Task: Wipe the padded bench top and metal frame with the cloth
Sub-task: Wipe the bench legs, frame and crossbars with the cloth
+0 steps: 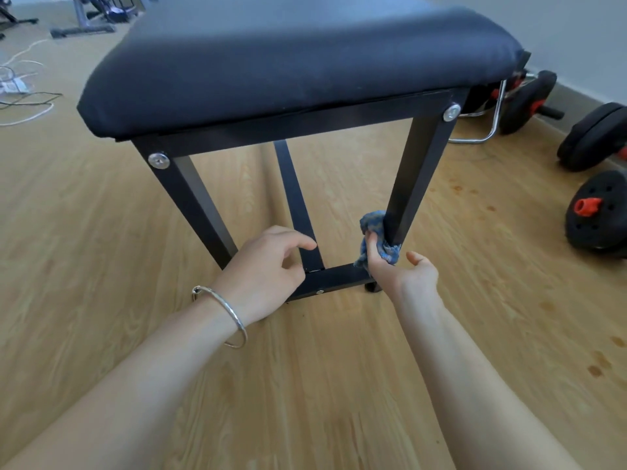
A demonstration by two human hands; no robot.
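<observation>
Wood floor (pixel 305 385) nearest. Left hand (pixel 268 269), fingers loosely curled and holding nothing, rests at foot bar (pixel 339 278). Right hand (pixel 397 269) grips cloth (pixel 373 228) against bottom of right leg (pixel 420 171). Padded top (pixel 288 62) above. Dumbbells (pixel 597 215) to the right, cables (pixel 23 89) far left.

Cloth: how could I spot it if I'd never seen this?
Find the black padded bench, then follow the leg on the right down. Near the bottom, the right hand holds a crumpled cloth against it. It's the only blue, soft thing there.
</observation>
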